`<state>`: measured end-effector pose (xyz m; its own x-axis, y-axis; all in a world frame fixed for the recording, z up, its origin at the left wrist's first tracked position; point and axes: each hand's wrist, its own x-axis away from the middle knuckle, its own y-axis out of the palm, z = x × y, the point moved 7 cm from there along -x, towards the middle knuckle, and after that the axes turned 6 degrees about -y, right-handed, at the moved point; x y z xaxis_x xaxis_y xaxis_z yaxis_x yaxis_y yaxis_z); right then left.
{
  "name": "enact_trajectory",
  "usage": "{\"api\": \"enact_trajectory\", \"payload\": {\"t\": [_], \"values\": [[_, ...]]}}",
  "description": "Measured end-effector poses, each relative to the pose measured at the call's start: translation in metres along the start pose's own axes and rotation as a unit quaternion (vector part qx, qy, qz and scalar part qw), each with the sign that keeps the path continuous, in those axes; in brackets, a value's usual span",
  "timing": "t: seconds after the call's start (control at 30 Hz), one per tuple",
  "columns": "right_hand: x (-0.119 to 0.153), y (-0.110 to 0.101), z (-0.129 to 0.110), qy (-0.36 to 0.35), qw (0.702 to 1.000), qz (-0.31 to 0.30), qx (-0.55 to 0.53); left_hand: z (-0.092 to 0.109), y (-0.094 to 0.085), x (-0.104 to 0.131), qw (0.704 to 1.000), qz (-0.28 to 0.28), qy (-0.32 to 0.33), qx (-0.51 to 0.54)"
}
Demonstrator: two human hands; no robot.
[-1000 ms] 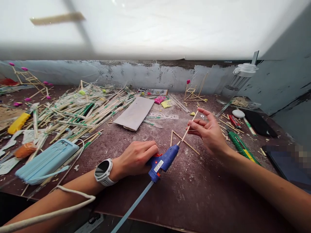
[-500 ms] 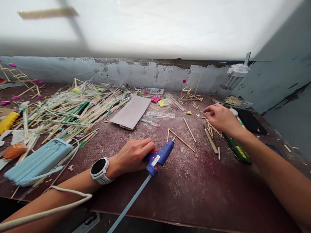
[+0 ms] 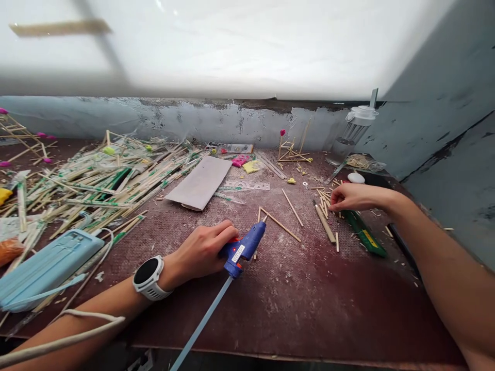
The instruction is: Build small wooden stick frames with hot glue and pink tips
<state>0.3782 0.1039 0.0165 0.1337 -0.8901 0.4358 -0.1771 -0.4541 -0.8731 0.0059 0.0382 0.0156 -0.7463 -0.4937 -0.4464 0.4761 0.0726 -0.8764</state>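
My left hand is wrapped round a blue hot glue gun, with a long translucent glue stick sticking out of its back end. The nozzle points away from me, right by two thin wooden sticks that meet at a corner. At the right, my right hand is over a pile of short cut sticks, its fingers curled together at the tips; whatever they pinch is hidden. Close to it are a pencil-like craft tool and a green box. A single stick lies between the hands.
Packaged sticks heap up on the left, behind a light blue power bank. A grey card lies mid-table. Toward the wall stand a small stick frame and a clear bottle. A pale cable crosses my left forearm.
My right hand has shifted back toward me and down over the short sticks and the green box. The view has turned slightly right; my left hand keeps its hold on the glue gun.
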Motion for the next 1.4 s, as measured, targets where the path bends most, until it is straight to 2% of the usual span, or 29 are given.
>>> {"api": "enact_trajectory", "payload": {"t": [0.23, 0.53, 0.8, 1.23, 1.4], "values": [[0.001, 0.002, -0.009, 0.022, 0.998, -0.027, 0.044, 0.002, -0.001, 0.000, 1.000, 0.002, 0.008, -0.008], [0.001, 0.004, -0.022, 0.056, 0.992, -0.022, 0.108, 0.001, 0.001, 0.001, 1.000, -0.004, 0.003, -0.003], [-0.008, 0.009, -0.008, 0.040, 0.996, -0.018, 0.083, 0.001, 0.001, 0.003, 1.000, -0.011, 0.007, -0.012], [-0.009, 0.010, -0.004, 0.034, 0.996, -0.025, 0.074, 0.000, 0.002, 0.002, 1.000, -0.005, 0.009, -0.018], [-0.009, 0.010, 0.003, 0.018, 0.999, -0.025, 0.033, 0.000, 0.002, 0.002, 1.000, -0.007, 0.011, -0.023]]}}
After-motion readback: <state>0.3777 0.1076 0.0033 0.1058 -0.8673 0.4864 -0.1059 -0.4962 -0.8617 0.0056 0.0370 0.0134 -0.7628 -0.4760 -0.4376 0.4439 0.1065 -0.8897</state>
